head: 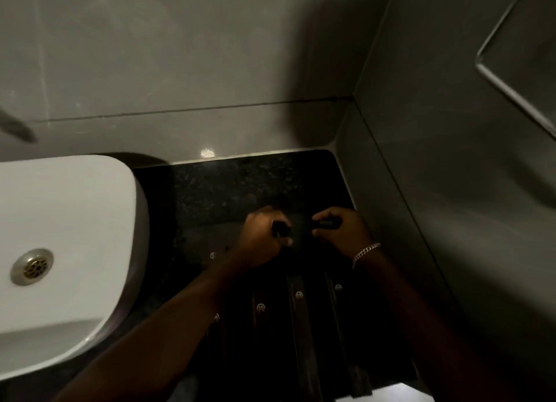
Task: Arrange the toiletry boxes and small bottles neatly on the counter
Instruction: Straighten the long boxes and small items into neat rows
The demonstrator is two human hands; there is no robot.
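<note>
My left hand [264, 236] has its grip closed round a small dark bottle [281, 229] and my right hand [340, 231] round another dark bottle [326, 223] — both just above the black worktop [228, 188], beyond a row of long dark boxes [301, 326] — white basin [75, 236] to the left.

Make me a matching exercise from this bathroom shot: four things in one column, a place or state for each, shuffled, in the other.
1. white ceramic sink
2. silver chain bracelet
3. small dark bottle
4. long dark logo-printed boxes

A. lying side by side on the black counter
B. far left
C. gripped in the left hand
D. on the right wrist

Pairs: 1-B, 2-D, 3-C, 4-A
</note>
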